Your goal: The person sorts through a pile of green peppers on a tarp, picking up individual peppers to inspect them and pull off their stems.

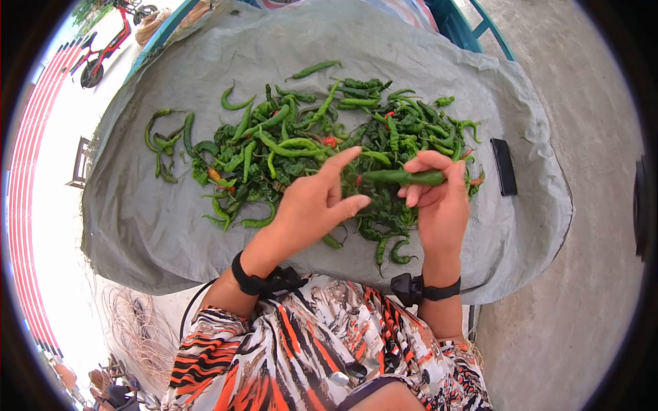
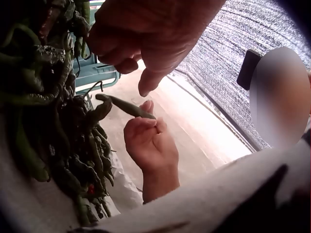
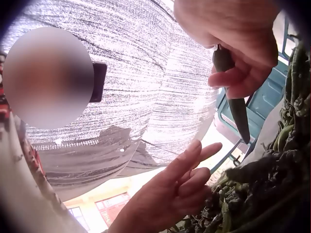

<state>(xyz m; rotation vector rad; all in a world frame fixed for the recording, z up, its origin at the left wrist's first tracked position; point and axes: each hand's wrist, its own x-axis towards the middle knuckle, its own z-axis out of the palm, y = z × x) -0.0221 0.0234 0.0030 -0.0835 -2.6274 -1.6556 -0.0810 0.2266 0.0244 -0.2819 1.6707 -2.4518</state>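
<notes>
My right hand point(image 1: 442, 212) pinches a long green chili pepper point(image 1: 403, 177) between thumb and fingers, above the heap. The pepper points left toward my left hand point(image 1: 308, 209), which has its index finger and thumb stretched out and the other fingers curled in. Nothing shows between the left thumb and index finger. In the right wrist view, the held pepper point(image 3: 238, 116) hangs down past the right fingers. Beneath both hands spreads a heap of green chili peppers point(image 1: 250, 157), with a few red ones point(image 1: 330, 142) among them.
The heap lies on a grey cloth sheet point(image 1: 151, 236). A black phone point(image 1: 504, 166) rests on it at the right. Several curved peppers point(image 1: 164, 144) lie apart at the left. A teal frame point(image 1: 456, 27) stands behind the sheet, and a red scooter point(image 1: 110, 48) is far left.
</notes>
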